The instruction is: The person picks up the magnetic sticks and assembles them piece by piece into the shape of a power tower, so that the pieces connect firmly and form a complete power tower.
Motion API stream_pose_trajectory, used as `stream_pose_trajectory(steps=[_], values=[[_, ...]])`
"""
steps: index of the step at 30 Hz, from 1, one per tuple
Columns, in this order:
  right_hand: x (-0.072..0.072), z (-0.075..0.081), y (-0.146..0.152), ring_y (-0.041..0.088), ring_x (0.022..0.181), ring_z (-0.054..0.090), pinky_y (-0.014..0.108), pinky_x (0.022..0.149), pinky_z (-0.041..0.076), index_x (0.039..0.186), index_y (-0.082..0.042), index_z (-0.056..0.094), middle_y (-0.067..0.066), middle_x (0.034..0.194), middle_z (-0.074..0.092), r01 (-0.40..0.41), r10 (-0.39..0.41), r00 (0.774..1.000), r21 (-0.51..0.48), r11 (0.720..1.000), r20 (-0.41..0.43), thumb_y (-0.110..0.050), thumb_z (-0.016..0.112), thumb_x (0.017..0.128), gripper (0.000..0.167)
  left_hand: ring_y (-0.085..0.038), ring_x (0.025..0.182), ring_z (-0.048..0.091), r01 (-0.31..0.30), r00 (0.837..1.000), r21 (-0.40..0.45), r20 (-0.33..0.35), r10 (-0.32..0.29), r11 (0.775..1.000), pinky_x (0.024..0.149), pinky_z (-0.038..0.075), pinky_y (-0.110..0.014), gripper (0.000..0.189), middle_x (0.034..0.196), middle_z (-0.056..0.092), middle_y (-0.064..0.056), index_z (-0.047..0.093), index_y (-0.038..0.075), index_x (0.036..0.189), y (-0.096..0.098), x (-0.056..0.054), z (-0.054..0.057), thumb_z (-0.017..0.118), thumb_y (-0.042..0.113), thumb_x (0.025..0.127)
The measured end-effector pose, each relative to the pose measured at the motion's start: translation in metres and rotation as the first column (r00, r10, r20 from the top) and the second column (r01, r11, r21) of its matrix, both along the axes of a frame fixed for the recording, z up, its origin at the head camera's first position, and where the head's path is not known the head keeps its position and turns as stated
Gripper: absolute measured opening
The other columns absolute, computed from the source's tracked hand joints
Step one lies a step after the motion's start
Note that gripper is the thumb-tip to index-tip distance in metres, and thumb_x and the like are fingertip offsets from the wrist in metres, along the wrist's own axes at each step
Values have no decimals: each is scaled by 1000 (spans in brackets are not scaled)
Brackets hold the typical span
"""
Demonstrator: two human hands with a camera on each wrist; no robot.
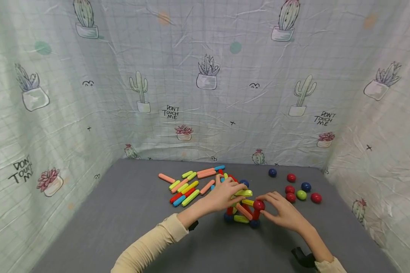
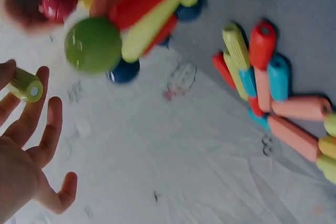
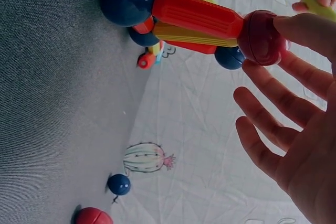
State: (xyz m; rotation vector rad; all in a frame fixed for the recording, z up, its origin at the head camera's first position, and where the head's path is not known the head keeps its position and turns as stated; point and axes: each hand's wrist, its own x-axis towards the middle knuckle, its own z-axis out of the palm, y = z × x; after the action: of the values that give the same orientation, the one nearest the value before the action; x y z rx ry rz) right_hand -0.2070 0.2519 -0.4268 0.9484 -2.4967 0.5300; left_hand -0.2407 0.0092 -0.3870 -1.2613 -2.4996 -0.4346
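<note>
Green stick (image 1: 245, 193) is held above the frame (image 1: 244, 212).
It is pinched by the left hand (image 1: 223, 195), long axis left to right; just rightward, the red ball (image 1: 259, 205) is gripped by the right hand (image 1: 283, 211).

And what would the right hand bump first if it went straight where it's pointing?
Most likely the red ball, which the right hand pinches, so it would push that first. What lies beyond is unclear in depth.

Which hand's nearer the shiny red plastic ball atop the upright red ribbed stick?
Right. The right hand pinches the red ball between thumb and fingers; the left hand, apart from it and to its left, holds a lime-green ribbed stick.
</note>
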Motion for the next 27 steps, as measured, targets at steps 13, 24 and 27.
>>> stream_pose_trajectory(steps=[13,24,27], values=[[0,-2,0,4,86,50,26,70,48,103,-17,60,-9,97,58,-7,7,1000,-25,1000,9,-17,74,71,36,-9,78,48,-10,1000,-137,-28,6,991,67,31,-23,18,88,62,10,61,25,100,19,-4,-28,58,35,84],[-1,-3,2,12,85,55,25,69,47,104,-17,59,-8,98,58,-3,5,999,-41,999,50,-15,73,72,35,-7,72,44,-44,999,-83,-24,42,996,69,21,-30,19,78,63,14,61,27,95,19,-7,-43,58,40,82],[-1,-3,2,12,84,55,25,69,47,104,-17,59,-8,98,58,-8,10,999,-39,999,50,-15,73,72,34,-8,76,46,-46,999,-75,-19,45,996,71,24,-31,20,84,65,13,60,26,96,18,-7,-44,58,40,82]])
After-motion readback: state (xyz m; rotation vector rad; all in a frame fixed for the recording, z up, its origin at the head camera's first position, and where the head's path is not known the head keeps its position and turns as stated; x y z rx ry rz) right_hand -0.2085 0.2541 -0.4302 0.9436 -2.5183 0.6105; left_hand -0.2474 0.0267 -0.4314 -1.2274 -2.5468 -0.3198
